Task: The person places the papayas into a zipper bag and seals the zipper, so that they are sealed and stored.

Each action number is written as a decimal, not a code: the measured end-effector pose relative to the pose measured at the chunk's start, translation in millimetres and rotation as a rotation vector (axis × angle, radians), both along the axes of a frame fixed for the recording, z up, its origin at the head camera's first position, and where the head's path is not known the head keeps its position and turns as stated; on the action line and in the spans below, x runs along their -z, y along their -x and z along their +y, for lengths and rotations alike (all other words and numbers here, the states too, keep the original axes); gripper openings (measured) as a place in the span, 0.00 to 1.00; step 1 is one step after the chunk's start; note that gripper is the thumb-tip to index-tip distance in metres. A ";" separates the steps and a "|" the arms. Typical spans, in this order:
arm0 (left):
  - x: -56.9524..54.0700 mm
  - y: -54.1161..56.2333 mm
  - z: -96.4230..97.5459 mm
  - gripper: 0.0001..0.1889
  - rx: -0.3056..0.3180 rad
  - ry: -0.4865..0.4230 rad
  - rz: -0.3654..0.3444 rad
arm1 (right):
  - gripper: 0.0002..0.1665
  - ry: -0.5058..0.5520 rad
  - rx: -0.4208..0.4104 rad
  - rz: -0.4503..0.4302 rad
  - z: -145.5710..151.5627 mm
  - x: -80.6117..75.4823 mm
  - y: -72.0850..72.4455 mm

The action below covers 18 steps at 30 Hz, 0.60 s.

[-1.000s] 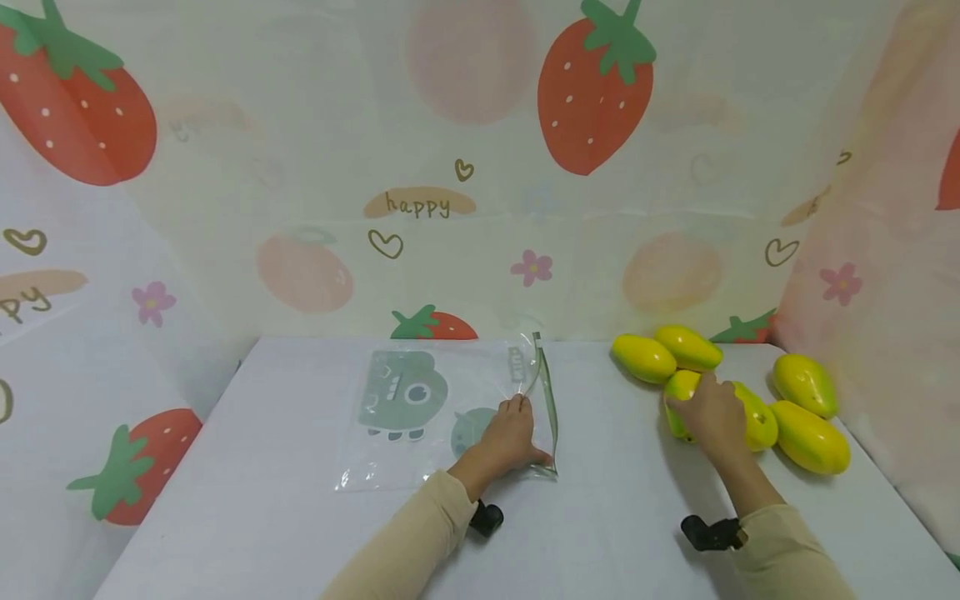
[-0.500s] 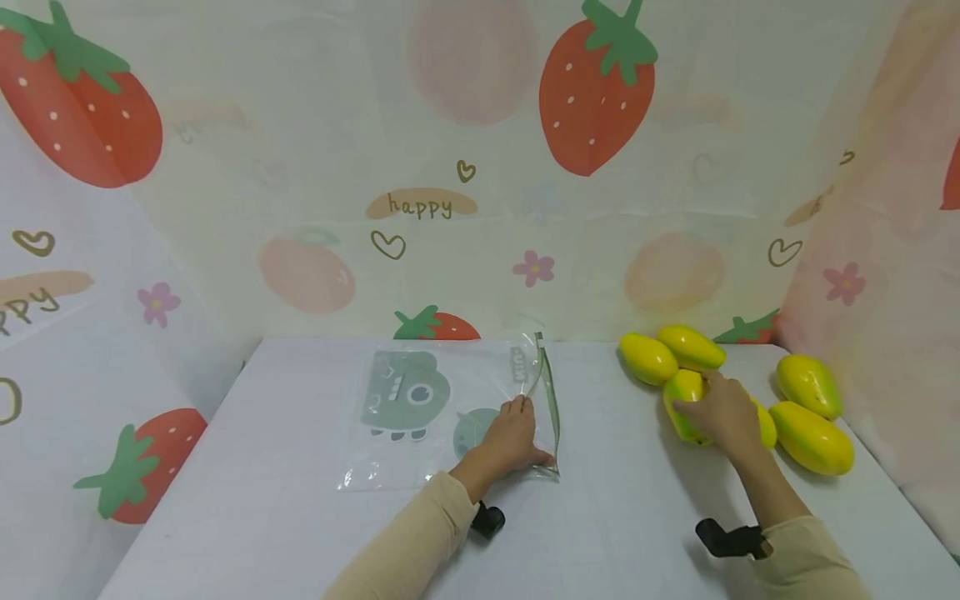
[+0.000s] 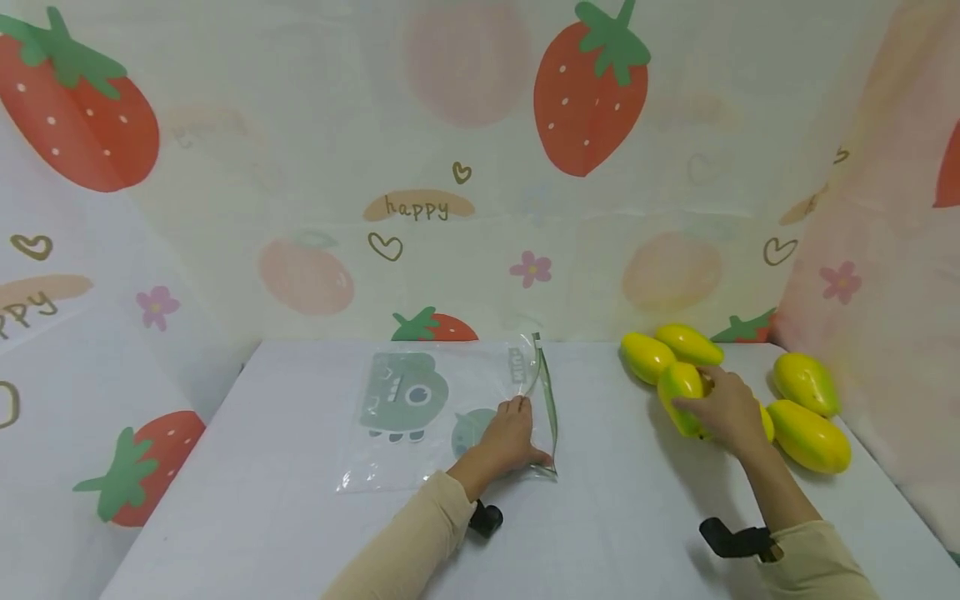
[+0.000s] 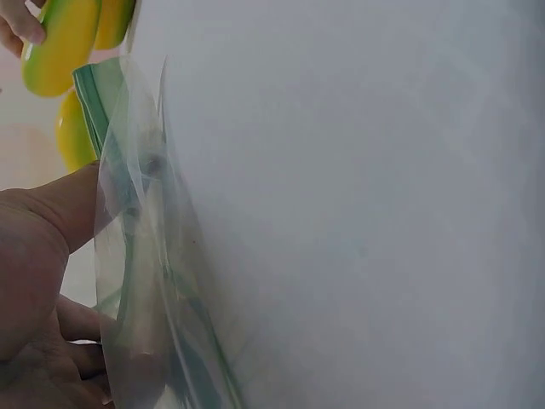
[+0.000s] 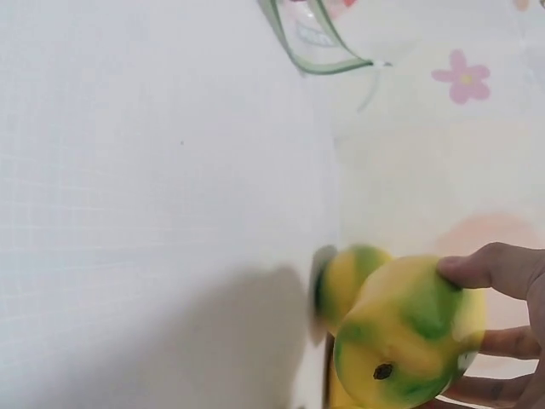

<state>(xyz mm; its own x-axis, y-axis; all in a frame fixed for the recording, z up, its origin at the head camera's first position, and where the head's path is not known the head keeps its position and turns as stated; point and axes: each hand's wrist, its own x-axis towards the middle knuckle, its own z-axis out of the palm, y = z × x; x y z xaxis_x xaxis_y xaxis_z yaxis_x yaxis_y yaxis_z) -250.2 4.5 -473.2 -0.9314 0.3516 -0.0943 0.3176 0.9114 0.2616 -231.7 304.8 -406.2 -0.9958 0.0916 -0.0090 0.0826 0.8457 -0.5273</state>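
Observation:
My left hand grips the mouth of a clear zip bag with green cartoon prints, which lies flat on the white table. Its thumb stretches to the bag's front corner; in the left wrist view the transparent film covers the thumb tip and part of the fingers. On the right, my right hand holds a yellow-green papaya, thumb on one side and fingers on the other. The right wrist view shows the papaya's lumpy end with a dark spot. Another papaya is mostly hidden behind the right hand.
Two papayas, one at the left and one behind it, lie near the back edge. Two more, an upper one and a lower one, lie by the right edge. A strawberry-print curtain stands behind the table.
My right hand has shifted slightly right and turned, now gripping the papaya from its right side; the papaya has risen a little. My left hand and the bag stay put.

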 end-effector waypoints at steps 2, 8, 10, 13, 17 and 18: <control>-0.3 0.7 1.4 0.53 0.000 -0.003 -0.001 | 0.48 0.014 0.002 -0.005 0.7 -3.0 0.4; 0.7 2.2 0.5 0.54 -0.008 -0.023 -0.018 | 0.48 0.052 -0.018 -0.004 -2.7 -8.7 5.6; 1.3 1.7 0.4 0.54 -0.005 -0.027 -0.023 | 0.48 0.066 -0.035 0.008 -4.0 -9.0 7.3; 1.9 1.1 0.5 0.54 -0.001 -0.038 -0.019 | 0.47 0.090 -0.060 0.014 -7.0 -8.9 10.4; 1.8 1.5 0.1 0.54 -0.007 -0.036 -0.017 | 0.48 0.129 -0.074 -0.023 -12.6 -9.6 15.7; 1.7 1.7 -0.1 0.54 -0.010 -0.032 -0.019 | 0.48 0.156 -0.071 -0.045 -14.4 -10.0 17.2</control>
<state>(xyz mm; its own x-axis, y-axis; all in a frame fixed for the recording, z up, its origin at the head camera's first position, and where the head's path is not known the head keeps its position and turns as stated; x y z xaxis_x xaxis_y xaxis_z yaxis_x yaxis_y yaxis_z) -251.9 4.4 -474.9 -0.9331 0.3452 -0.1007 0.3030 0.9057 0.2965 -248.9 290.3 -396.3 -0.9979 0.0154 -0.0625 0.0524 0.7585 -0.6496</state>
